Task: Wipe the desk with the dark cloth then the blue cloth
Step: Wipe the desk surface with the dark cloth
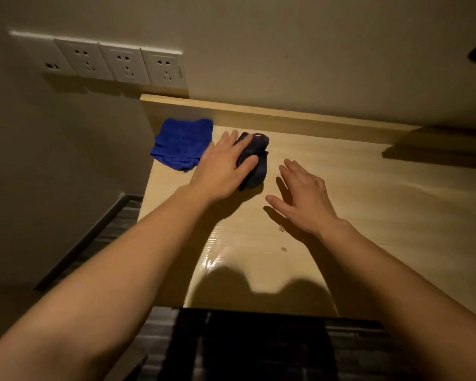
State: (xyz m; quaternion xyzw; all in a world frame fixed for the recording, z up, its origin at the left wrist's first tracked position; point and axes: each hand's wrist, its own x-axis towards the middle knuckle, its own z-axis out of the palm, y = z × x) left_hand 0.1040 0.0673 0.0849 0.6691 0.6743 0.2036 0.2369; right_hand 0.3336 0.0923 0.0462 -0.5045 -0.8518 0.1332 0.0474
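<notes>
Two hands differ: left hand (221, 163) presses on the dark cloth (254, 163), its length running far to near; right hand (304, 198) hovers spread and empty, near its right.

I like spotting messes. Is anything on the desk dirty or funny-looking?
Yes, a little. Two small specks sit on the desk beside the right hand, unlike the smooth wood around them. What they are is unclear. The left hand presses the dark cloth; the blue cloth lies crumpled.

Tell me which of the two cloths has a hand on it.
The dark cloth: the left hand lies over it. The blue cloth, at the desk's far left corner, is untouched.
</notes>
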